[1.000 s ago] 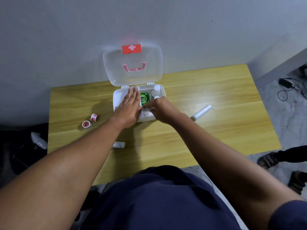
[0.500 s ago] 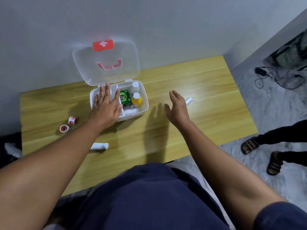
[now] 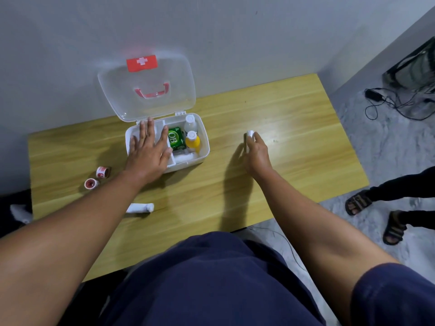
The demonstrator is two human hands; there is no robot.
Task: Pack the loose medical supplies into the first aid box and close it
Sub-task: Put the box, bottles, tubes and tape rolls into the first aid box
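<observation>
The white first aid box (image 3: 204, 147) stands open on the wooden table (image 3: 294, 128), its clear lid (image 3: 147, 88) leaning back against the wall. Inside it I see a green packet (image 3: 176, 138), a yellow bottle (image 3: 193, 140), a clear bottle (image 3: 190, 122) and a white roll (image 3: 184, 157). My left hand (image 3: 148, 151) lies flat, fingers spread, over the box's left half. My right hand (image 3: 255, 152) is closed around a white bandage roll (image 3: 249, 137) on the table right of the box. Two red-and-white tape rolls (image 3: 97, 177) and another white roll (image 3: 140, 207) lie loose at the left.
The wall runs right behind the box. Another person's sandalled feet (image 3: 376, 215) stand on the grey floor at the right. Cables and a dark stand (image 3: 404, 95) sit at the far right. The table's near edge is close to my body.
My right hand left the box, swung right across the table and closed on the white bandage roll. My left hand stayed spread over the box's left side.
</observation>
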